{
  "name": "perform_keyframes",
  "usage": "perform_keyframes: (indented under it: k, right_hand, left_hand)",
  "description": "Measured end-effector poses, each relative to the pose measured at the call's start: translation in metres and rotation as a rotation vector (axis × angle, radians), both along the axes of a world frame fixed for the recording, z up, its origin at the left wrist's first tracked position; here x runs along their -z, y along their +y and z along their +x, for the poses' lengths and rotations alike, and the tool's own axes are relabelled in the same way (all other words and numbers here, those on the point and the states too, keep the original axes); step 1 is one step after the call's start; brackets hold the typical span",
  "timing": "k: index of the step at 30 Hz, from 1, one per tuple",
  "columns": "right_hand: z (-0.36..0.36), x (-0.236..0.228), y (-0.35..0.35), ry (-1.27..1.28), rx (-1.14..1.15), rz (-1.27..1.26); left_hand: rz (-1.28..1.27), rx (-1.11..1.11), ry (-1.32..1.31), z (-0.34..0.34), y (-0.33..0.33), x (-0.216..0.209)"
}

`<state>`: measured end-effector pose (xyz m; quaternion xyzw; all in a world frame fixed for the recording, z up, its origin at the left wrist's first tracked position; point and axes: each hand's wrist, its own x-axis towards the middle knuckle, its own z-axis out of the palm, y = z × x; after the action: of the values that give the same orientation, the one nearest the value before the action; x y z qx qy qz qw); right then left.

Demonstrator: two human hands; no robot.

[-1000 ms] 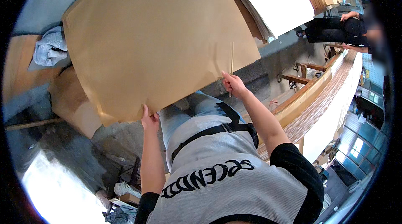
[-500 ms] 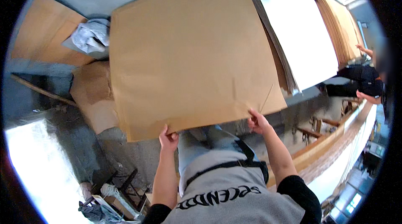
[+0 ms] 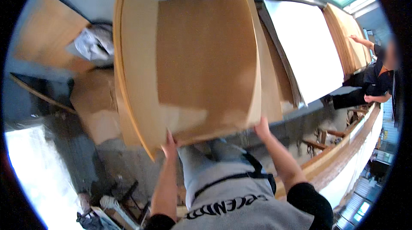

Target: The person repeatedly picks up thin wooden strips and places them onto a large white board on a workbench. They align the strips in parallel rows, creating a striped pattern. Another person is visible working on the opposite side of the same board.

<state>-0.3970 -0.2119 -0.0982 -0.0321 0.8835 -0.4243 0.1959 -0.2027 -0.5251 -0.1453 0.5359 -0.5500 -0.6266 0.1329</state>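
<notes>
A large brown paper sheet (image 3: 206, 58) stretches in front of me, bowed in the middle with its left and right sides curving up. Its near edge is in both my hands. My left hand (image 3: 170, 145) pinches that edge toward the left, and my right hand (image 3: 262, 128) grips it near the right corner. Fingers of both hands are partly hidden by the paper. Under the raised sheet, more brown paper (image 3: 269, 75) shows along the right side.
Right of the paper lie a white sheet stack (image 3: 307, 49) and a tan sheet stack (image 3: 349, 36), with another person (image 3: 377, 79) beside them. Crumpled brown paper (image 3: 96, 105), a grey cloth (image 3: 94, 43) and a wooden board (image 3: 51, 32) are on the left. A long wooden beam (image 3: 343, 157) runs at right.
The brown sheet, flat before, has lifted and bowed, uncovering paper beneath it at the right. Both hands still hold its near edge. The other person's raised arm has shifted left.
</notes>
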Motion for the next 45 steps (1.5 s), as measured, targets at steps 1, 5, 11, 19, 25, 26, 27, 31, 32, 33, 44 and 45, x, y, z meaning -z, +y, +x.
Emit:
perform_keyframes:
  k: [1, 5, 11, 19, 25, 26, 27, 31, 32, 33, 44, 45]
  right_hand:
    - [-0.018, -0.004, -0.010, -0.184, 0.093, -0.004]
    - [-0.041, 0.007, 0.000, -0.526, 0.214, -0.363]
    - [-0.028, 0.009, 0.021, -0.764, 0.402, -0.654]
    - [-0.045, 0.035, 0.019, -0.801, 0.451, -0.613]
    - [-0.022, 0.013, 0.016, -0.725, 0.476, -0.381]
    - [-0.012, 0.015, 0.022, -0.691, 0.524, -0.395]
    - [-0.003, 0.009, 0.026, -0.702, 0.557, -0.431]
    - [0.023, -0.002, 0.046, -0.681, 0.534, -0.370]
    - [0.025, -0.006, 0.047, -0.649, 0.527, -0.350]
    - [0.027, -0.008, 0.048, -0.658, 0.521, -0.337]
    - [0.027, 0.011, 0.055, -0.693, 0.523, -0.220]
    - [0.026, 0.009, 0.052, -0.706, 0.529, -0.155]
  left_hand:
    - [0.225, -0.121, -0.040, -0.011, -0.026, 0.011]
    - [0.366, -0.206, 0.182, -0.037, -0.040, -0.032]
    - [0.672, -0.336, 0.319, -0.020, -0.019, -0.021]
    - [0.703, -0.246, 0.130, -0.037, -0.021, -0.017]
    - [0.823, -0.233, 0.055, 0.005, -0.021, 0.024]
    - [0.759, -0.228, -0.001, 0.003, -0.012, 0.010]
    - [0.804, -0.194, 0.089, 0.010, -0.006, 0.006]
    - [0.945, -0.243, 0.202, 0.028, 0.014, -0.002]
    - [0.971, -0.241, 0.237, 0.029, 0.017, -0.002]
    - [0.981, -0.215, 0.238, 0.033, 0.017, 0.000]
    - [1.003, -0.133, 0.181, 0.043, 0.013, 0.020]
    - [0.958, -0.187, 0.122, 0.044, 0.016, 0.028]
